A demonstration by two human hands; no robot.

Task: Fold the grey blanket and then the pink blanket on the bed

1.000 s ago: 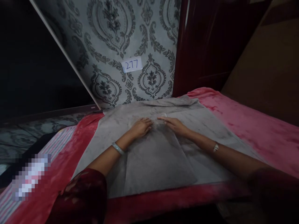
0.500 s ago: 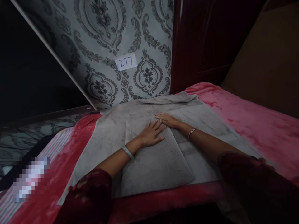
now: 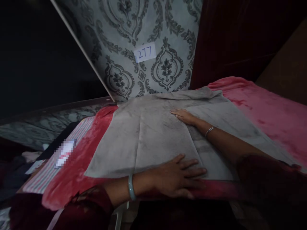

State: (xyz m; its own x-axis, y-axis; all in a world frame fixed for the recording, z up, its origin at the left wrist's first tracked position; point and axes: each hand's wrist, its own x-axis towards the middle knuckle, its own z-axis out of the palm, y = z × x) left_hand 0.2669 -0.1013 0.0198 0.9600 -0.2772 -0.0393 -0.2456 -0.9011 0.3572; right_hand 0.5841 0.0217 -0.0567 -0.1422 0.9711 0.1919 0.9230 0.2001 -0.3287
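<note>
A grey cloth (image 3: 160, 137) lies spread out, with a folded panel down its middle and a rumpled far edge. Flat on the panel's right side, toward the back, rests my right hand (image 3: 184, 116), its fingers stretched out to the left. My left hand (image 3: 176, 179) is at the cloth's near edge with its fingers spread; whether it touches the cloth or hovers over it I cannot tell. Neither hand holds anything. Under the grey cloth is a red and pink plush blanket (image 3: 263, 105), showing on both sides and along the front.
Patterned wallpaper (image 3: 129, 41) rises behind the cloth and bears a paper label (image 3: 145, 52) reading 277. A dark red panel (image 3: 223, 41) stands to its right. At the left are a striped cloth (image 3: 64, 153) and a blurred-out item on it.
My left hand has moved from the middle of the grey cloth to its near edge. The right hand stays on the panel. The view has shifted to the left.
</note>
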